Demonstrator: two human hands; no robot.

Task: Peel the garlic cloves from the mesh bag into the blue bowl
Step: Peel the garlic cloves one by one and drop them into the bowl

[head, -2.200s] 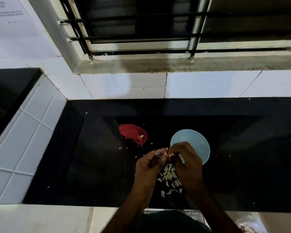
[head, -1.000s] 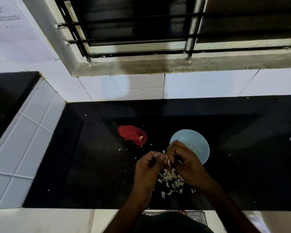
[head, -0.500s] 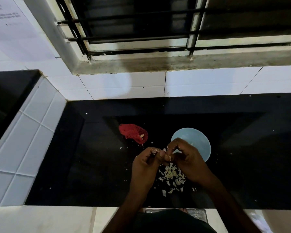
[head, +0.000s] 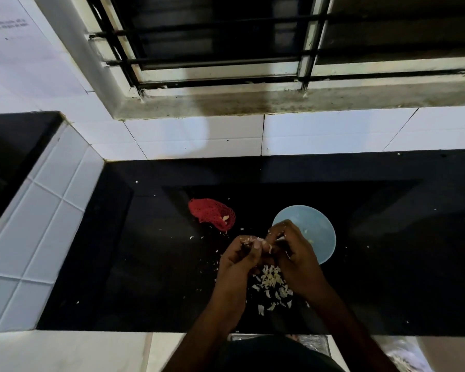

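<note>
Pale garlic clove [head: 269, 247] is being pinched between curled fingertips of the left hand [head: 239, 257] and right hand [head: 300, 260], above a heap of white papery peels [head: 271, 283] on the glossy black table [head: 145, 264]. Round light-blue bowl [head: 324, 229] is sitting just behind the right hand; crumpled red mesh bag [head: 211, 213] is lying left of it, apart.

The red mesh bag [head: 211, 214] lies slumped on the black counter [head: 145, 264], a pale clove [head: 225, 217] showing at its right end. To its right, apart, sits the round light-blue bowl [head: 320, 226], upright, with a few peeled cloves [head: 310, 240] inside. One garlic clove [head: 269, 247] is pinched between the left hand [head: 239, 260] and right hand [head: 295, 261], at the bowl's near-left rim.
</note>
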